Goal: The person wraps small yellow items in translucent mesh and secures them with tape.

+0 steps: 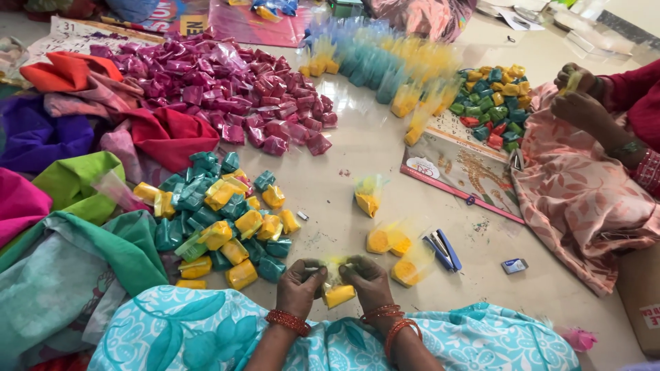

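both hands (335, 280) knuckles up, wrists together, pinching small yellow packet (339, 295), blue stapler (441, 250) near

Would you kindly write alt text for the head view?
Left hand and right hand together pinch a small clear packet of yellow pieces above a beige floor, beside a pile of yellow and teal packets.

stapler (443, 249) right of packets (389, 241), heap (220, 220) left

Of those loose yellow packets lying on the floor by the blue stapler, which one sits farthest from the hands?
The lone yellow packet, up the floor by itself. The others cluster beside the stapler, close to the hands.
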